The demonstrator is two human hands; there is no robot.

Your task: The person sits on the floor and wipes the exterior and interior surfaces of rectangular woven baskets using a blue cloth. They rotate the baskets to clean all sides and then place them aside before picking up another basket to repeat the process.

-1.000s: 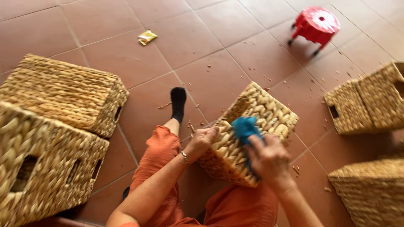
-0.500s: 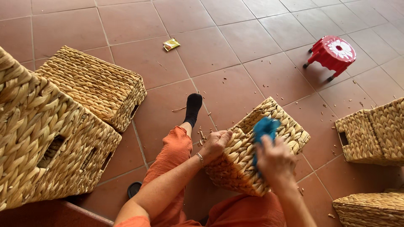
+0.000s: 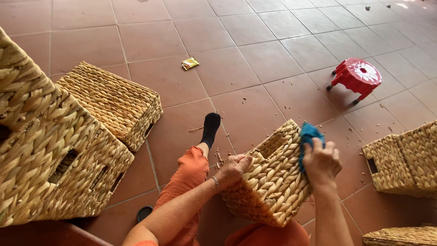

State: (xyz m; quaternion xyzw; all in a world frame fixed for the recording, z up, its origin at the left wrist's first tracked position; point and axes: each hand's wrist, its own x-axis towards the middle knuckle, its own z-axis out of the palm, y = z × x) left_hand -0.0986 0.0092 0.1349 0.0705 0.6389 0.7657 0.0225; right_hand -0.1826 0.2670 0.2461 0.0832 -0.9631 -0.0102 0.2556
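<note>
Woven basket (image 3: 273, 182) tilted same as before, left hand (image 3: 233, 169) still gripping rim, right hand (image 3: 321, 163) clutching blue cloth (image 3: 310, 136)

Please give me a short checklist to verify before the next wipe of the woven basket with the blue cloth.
1. Left hand steadies the square woven straw basket at its edge: ok.
2. Right hand grips the blue cloth: ok.
3. Cloth touches the basket's side: ok.
4. Basket is propped on the lap, tilted: ok.
5. Terracotta tile floor free of straw scraps: not ok.
6. Cloth is damp or clean: cannot tell.
</note>
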